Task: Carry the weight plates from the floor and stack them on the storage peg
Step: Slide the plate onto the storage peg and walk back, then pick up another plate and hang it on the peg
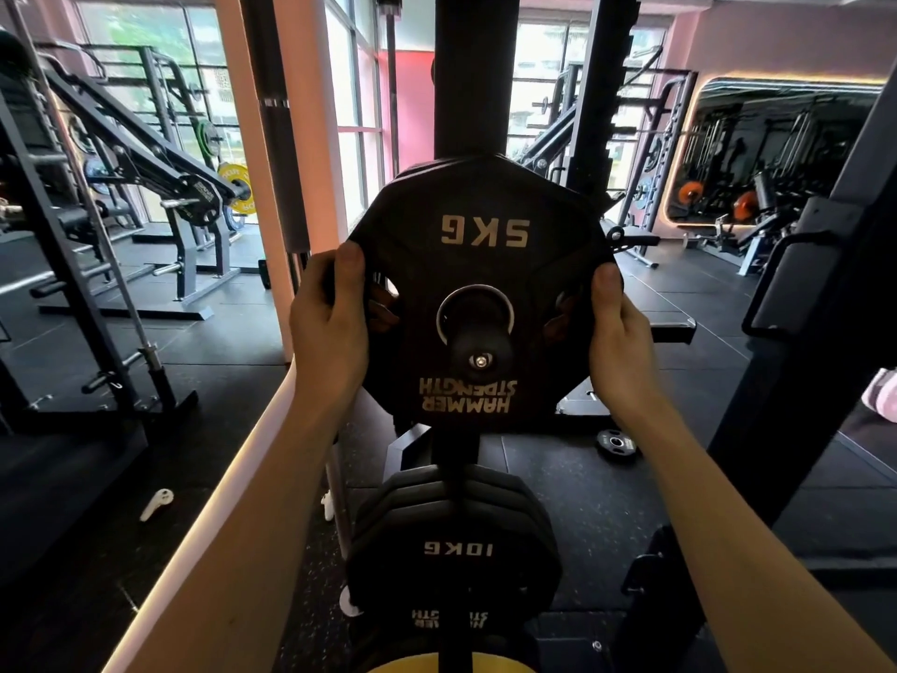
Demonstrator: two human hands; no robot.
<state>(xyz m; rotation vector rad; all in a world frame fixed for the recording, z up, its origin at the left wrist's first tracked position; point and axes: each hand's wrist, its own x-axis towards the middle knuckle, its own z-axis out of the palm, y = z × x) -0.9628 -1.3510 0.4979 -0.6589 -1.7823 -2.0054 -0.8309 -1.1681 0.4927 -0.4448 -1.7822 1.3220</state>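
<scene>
The two bare forearms of the person reach forward from the bottom corners, and between them, low in the view, a stack of 10 kg plates [454,541] hangs on a lower peg, with a yellow plate edge [422,665] just under it. Higher up, the left hand [330,327] grips the left edge of the 5 kg plate [478,289], the thumb on the front face and the fingers curled through a side opening. The right hand [619,332] grips the right edge in the same way. The plate is upright and its print is upside down. Its centre hole sits around the storage peg [480,354], whose round black end cap with a bolt sticks out toward the camera. Behind this plate the rim of at least one more plate shows at the upper left edge. The peg is fixed to a black upright post [473,70]. On the floor to the right, well apart from the rack, one small plate [617,442] lies flat. A white earbud [156,503] lies on the open dark floor to the left. There is free floor on both sides of the rack, but another rack [63,264] stands at the left and a dark frame [796,293] at the right.
</scene>
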